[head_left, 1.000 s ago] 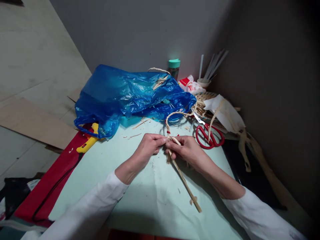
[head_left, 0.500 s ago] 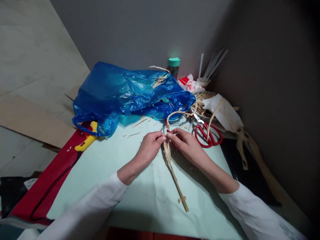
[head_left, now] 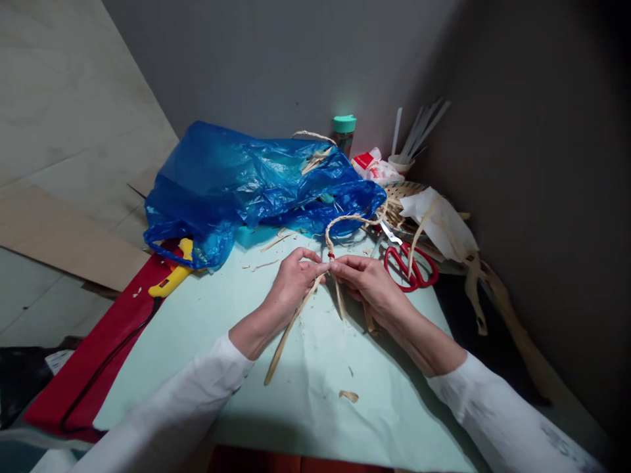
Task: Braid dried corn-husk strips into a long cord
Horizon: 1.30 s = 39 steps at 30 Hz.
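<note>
A braided cord of pale dried plant fibre (head_left: 348, 219) curves down from the blue bag's edge to a red tie (head_left: 331, 255). Just below the tie, my left hand (head_left: 292, 279) and my right hand (head_left: 369, 281) meet, each pinching the fibre strands between thumb and fingers. One long strand (head_left: 283, 351) slants from under my left hand toward the lower left. A shorter strand (head_left: 340, 303) hangs between the hands, and another (head_left: 368, 318) shows under my right hand. Red-handled scissors (head_left: 413, 266) lie beside my right hand.
A blue plastic bag (head_left: 236, 184) spreads across the back. A yellow tool with a black cord (head_left: 173, 279) lies at left. Along the wall stand a green-lidded jar (head_left: 344, 131) and a cup of white sticks (head_left: 401, 162). A woven basket (head_left: 409, 190) holds fibre; a scrap (head_left: 349, 396) lies in front.
The strands, bunched together pointing down to the right, are now spread apart, one swung to the lower left. A small curled scrap now lies on the table. Both hands stay near the tie.
</note>
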{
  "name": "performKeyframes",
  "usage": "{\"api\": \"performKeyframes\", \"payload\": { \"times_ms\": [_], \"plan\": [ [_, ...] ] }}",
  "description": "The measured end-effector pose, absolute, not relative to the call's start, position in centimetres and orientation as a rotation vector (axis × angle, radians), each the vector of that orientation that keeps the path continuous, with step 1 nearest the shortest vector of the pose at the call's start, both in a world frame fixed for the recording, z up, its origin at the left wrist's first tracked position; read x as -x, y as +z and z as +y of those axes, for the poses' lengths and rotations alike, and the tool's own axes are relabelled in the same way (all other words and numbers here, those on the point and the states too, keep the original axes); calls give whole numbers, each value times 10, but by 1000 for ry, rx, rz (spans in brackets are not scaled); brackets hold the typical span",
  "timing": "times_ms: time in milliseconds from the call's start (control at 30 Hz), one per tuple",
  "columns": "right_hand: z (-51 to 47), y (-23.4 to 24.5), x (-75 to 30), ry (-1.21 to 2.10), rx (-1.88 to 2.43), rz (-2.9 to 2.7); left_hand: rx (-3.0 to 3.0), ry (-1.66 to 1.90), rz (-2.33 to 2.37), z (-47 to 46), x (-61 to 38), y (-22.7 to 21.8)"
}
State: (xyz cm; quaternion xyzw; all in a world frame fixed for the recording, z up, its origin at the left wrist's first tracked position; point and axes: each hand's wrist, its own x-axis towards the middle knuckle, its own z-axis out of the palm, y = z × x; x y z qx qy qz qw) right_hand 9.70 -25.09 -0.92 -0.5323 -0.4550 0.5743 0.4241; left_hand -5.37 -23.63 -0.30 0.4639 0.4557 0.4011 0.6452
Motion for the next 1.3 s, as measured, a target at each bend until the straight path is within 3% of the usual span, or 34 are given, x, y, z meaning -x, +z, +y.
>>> {"api": "performKeyframes", "payload": {
  "times_ms": [400, 700, 833, 1300],
  "plan": [
    [-254, -1, -96, 1502, 1294, -1200, -1108, 834, 998, -236, 55, -1],
    [-255, -6, -95, 1382, 1311, -1255, -2120, 566, 1287, -243, 66, 17],
    [-255, -7, -95, 1365, 1309, -1286, -2303, 461, 1403, -244, 63, 16],
    [-256, 1, -99, 1553, 1268, -1130, -2394, 446, 1172, -237, 69, 18]
  ]
}}
